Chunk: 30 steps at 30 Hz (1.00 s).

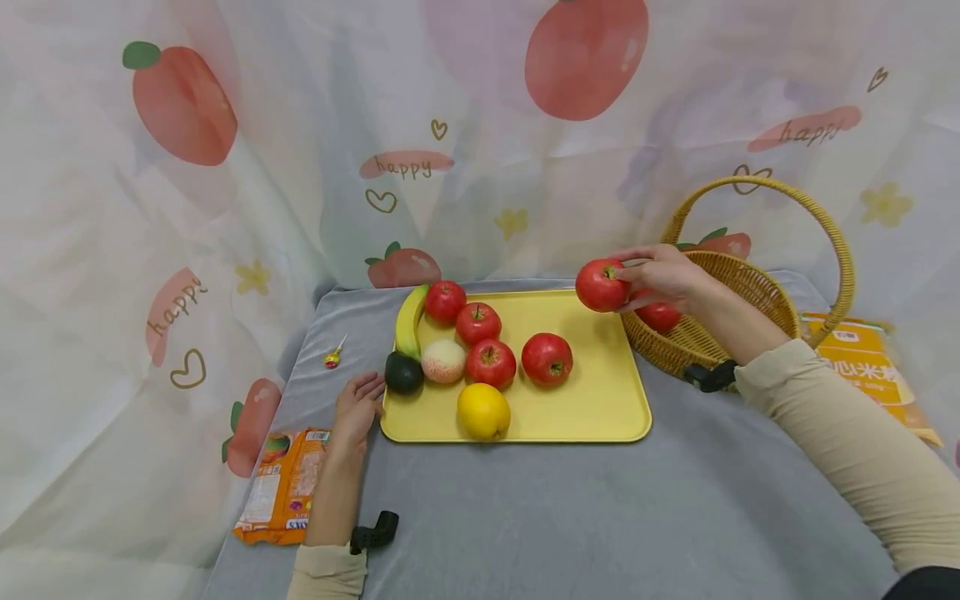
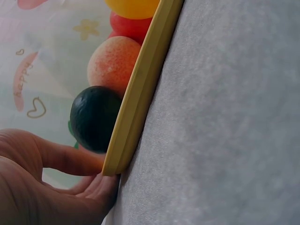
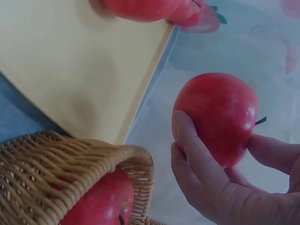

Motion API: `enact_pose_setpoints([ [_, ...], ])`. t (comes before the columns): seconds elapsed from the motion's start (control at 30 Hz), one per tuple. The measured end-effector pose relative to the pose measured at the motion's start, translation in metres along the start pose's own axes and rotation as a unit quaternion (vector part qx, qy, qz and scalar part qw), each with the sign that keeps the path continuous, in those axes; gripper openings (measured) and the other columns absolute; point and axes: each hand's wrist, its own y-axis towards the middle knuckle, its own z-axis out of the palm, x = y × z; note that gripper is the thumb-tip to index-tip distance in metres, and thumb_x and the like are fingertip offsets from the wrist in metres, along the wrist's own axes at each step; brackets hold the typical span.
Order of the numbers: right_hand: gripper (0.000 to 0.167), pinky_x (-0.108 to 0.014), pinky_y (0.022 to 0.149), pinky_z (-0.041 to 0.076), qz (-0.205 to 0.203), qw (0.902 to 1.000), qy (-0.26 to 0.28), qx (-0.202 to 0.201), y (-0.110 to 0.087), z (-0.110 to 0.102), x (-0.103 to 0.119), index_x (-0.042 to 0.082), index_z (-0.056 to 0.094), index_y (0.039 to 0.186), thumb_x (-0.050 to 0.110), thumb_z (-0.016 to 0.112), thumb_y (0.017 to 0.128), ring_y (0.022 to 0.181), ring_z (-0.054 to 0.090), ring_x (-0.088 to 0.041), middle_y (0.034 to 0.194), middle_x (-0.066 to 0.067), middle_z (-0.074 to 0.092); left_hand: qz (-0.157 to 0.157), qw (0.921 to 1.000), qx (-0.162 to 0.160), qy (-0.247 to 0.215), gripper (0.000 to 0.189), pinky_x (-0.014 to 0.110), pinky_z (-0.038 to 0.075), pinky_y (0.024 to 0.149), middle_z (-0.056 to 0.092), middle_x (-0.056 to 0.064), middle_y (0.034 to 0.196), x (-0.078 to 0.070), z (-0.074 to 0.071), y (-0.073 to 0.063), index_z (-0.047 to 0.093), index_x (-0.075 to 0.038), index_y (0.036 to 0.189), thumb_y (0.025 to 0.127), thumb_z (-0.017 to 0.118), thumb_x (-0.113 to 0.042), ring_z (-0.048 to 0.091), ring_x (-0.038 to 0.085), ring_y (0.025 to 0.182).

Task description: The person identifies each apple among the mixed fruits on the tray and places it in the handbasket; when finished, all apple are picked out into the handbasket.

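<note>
My right hand [image 1: 663,277] grips a red apple [image 1: 600,285] between thumb and fingers, raised over the far right corner of the yellow tray [image 1: 592,408], beside the wicker basket [image 1: 738,279]. The right wrist view shows this apple's stem [image 3: 260,121] towards the thumb. Another apple [image 3: 105,201] lies inside the basket. At the tray's left edge, my left hand [image 1: 356,408] touches the rim with fingers fairly straight, close to a dark green avocado [image 2: 96,119]. Several apples [image 1: 547,360], a banana [image 1: 409,325], a peach [image 1: 443,361] and a yellow round fruit [image 1: 483,412] sit on the tray.
An orange snack bag [image 1: 281,492] lies under the left forearm, and a lollipop [image 1: 332,359] lies left of the tray. A yellow-orange bag [image 1: 870,367] is behind the right sleeve. The basket's tall handle [image 1: 843,250] arches up near the printed curtain [image 1: 300,167].
</note>
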Motion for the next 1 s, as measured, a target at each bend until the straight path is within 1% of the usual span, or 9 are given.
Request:
enact_pose_setpoints([
  [0.1, 0.061, -0.059, 0.093, 0.053, 0.005, 1.0000, 0.003, -0.004, -0.003, -0.006, 0.000, -0.002, 0.029, 0.162, 0.012, 0.054, 0.108, 0.111, 0.066, -0.026, 0.156, -0.033, 0.036, -0.003, 1.0000, -0.002, 0.003, 0.079, 0.045, 0.036, 0.113, 0.046, 0.027, 0.154, -0.001, 0.000, 0.000, 0.035, 0.008, 0.154, 0.077, 0.041, 0.026, 0.044, 0.036, 0.146],
  [0.2, 0.059, -0.059, 0.094, 0.052, 0.010, 0.9998, 0.006, -0.015, -0.006, -0.013, 0.000, -0.001, 0.030, 0.161, 0.011, 0.053, 0.108, 0.111, 0.066, -0.025, 0.157, -0.030, 0.035, -0.002, 1.0000, -0.005, 0.007, 0.078, 0.043, 0.038, 0.112, 0.047, 0.027, 0.153, -0.001, 0.001, 0.001, 0.036, 0.008, 0.153, 0.077, 0.041, 0.026, 0.044, 0.036, 0.146],
  [0.33, 0.060, -0.058, 0.094, 0.053, 0.013, 0.9995, 0.009, -0.026, -0.009, -0.023, 0.000, -0.001, 0.029, 0.161, 0.011, 0.053, 0.108, 0.104, 0.067, -0.019, 0.155, -0.027, 0.035, -0.004, 0.9999, -0.005, 0.011, 0.078, 0.042, 0.038, 0.110, 0.047, 0.027, 0.154, 0.000, 0.001, 0.001, 0.036, 0.008, 0.153, 0.077, 0.041, 0.026, 0.044, 0.036, 0.146],
  [0.5, 0.062, -0.058, 0.094, 0.053, 0.007, 0.9993, 0.005, -0.038, -0.012, -0.036, -0.001, -0.004, 0.026, 0.161, 0.013, 0.053, 0.108, 0.096, 0.069, -0.014, 0.150, -0.027, 0.038, -0.004, 0.9999, -0.001, 0.014, 0.079, 0.044, 0.037, 0.110, 0.046, 0.026, 0.155, 0.001, 0.000, 0.000, 0.035, 0.007, 0.154, 0.078, 0.041, 0.026, 0.043, 0.036, 0.147],
  [0.63, 0.061, -0.057, 0.092, 0.054, 0.004, 0.9989, -0.007, -0.047, -0.015, -0.044, -0.004, -0.005, 0.025, 0.162, 0.013, 0.051, 0.109, 0.094, 0.070, -0.011, 0.154, -0.029, 0.035, -0.003, 0.9998, 0.002, 0.018, 0.080, 0.043, 0.038, 0.107, 0.045, 0.026, 0.156, 0.000, 0.000, -0.001, 0.035, 0.006, 0.156, 0.078, 0.041, 0.026, 0.042, 0.036, 0.148],
  [0.8, 0.062, -0.056, 0.095, 0.052, 0.011, 0.9987, 0.009, -0.050, -0.018, -0.054, -0.010, -0.004, 0.021, 0.163, 0.012, 0.048, 0.110, 0.095, 0.069, -0.010, 0.160, -0.031, 0.029, -0.005, 0.9997, 0.007, 0.025, 0.080, 0.042, 0.037, 0.108, 0.044, 0.025, 0.157, 0.001, -0.002, -0.003, 0.034, 0.005, 0.156, 0.079, 0.042, 0.025, 0.041, 0.036, 0.148],
  [0.83, 0.062, -0.056, 0.095, 0.052, 0.012, 0.9986, 0.014, -0.051, -0.018, -0.056, -0.011, -0.005, 0.020, 0.163, 0.012, 0.048, 0.110, 0.095, 0.070, -0.010, 0.160, -0.031, 0.028, -0.006, 0.9996, 0.007, 0.027, 0.080, 0.039, 0.039, 0.106, 0.044, 0.025, 0.156, 0.002, -0.002, -0.003, 0.034, 0.005, 0.156, 0.079, 0.042, 0.025, 0.042, 0.036, 0.148],
  [0.9, 0.062, -0.056, 0.095, 0.052, 0.012, 0.9983, 0.023, -0.053, -0.020, -0.060, -0.014, -0.005, 0.018, 0.163, 0.011, 0.047, 0.110, 0.094, 0.070, -0.009, 0.160, -0.031, 0.027, -0.005, 0.9995, 0.010, 0.028, 0.079, 0.032, 0.043, 0.097, 0.044, 0.026, 0.156, 0.002, -0.003, -0.004, 0.034, 0.006, 0.156, 0.079, 0.041, 0.024, 0.041, 0.036, 0.148],
  [1.0, 0.063, -0.056, 0.095, 0.053, 0.008, 0.9976, 0.032, -0.061, -0.021, -0.066, -0.017, -0.007, 0.017, 0.163, 0.011, 0.046, 0.110, 0.094, 0.071, -0.010, 0.154, -0.030, 0.034, -0.005, 0.9994, 0.011, 0.032, 0.078, 0.022, 0.044, 0.084, 0.044, 0.026, 0.156, 0.003, -0.003, -0.005, 0.034, 0.006, 0.156, 0.080, 0.042, 0.024, 0.042, 0.036, 0.148],
])
